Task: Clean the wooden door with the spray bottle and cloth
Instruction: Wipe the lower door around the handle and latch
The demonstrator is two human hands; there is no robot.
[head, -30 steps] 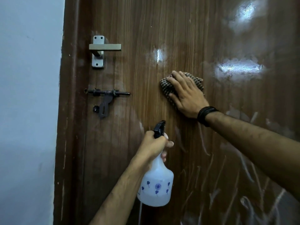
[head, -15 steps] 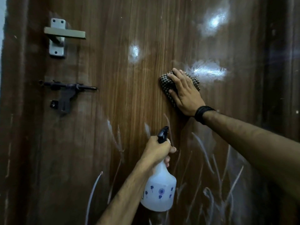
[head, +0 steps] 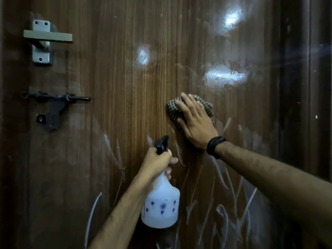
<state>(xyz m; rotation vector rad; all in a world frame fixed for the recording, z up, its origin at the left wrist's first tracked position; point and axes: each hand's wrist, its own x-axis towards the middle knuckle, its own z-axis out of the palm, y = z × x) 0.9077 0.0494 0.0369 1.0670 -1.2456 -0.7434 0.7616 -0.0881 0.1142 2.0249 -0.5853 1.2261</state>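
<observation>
The wooden door [head: 116, 87] fills the view, its dark brown grain running up and down, with bright wet patches of glare near the top right and pale streaks running across its lower half. The right hand [head: 195, 123] lies flat against the door right of centre, fingers straight and spread, pressing the checked cloth [head: 173, 109] to the wood; the cloth shows past the fingertips and along the thumb side, the rest of it hidden under the palm. A dark band [head: 214, 146] circles that wrist. Below and a little to the left, the left hand [head: 158, 161] has its grip curled round the neck of the spray bottle [head: 160, 207], fingers wrapped just under the black trigger head [head: 162, 143], which points up and toward the door. The bottle's white translucent body hangs below the fist (small blue flower marks are printed on it), close to the door; whether it touches the wood cannot be told. The two hands are near each other but apart. At the upper left a metal lever handle [head: 47, 37] sits on its plate, and beneath it a black sliding bolt [head: 57, 98] lies level across the door.
</observation>
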